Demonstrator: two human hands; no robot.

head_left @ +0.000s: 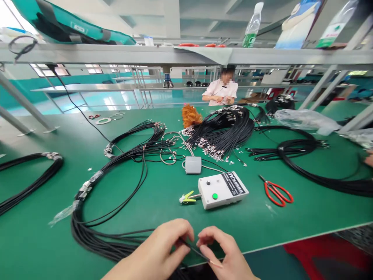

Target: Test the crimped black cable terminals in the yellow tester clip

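My left hand (163, 249) and my right hand (224, 252) meet at the near edge of the green table (305, 221). Both pinch one thin black cable (194, 249) between thumb and fingers, and its end pokes out past my right thumb. This cable runs left into a large loop of black cables (96, 233) lying beside my left hand. Just beyond my hands sits a white tester box (223, 189) with a green button, and a yellow-green clip (186, 197) sticks out of its left side.
Red scissors (278, 193) lie right of the box. A small grey box (192, 165) and a heap of black terminated cables (221, 134) lie behind it. More cable coils lie at left (29, 182) and right (320, 167). A person (220, 92) sits across the table.
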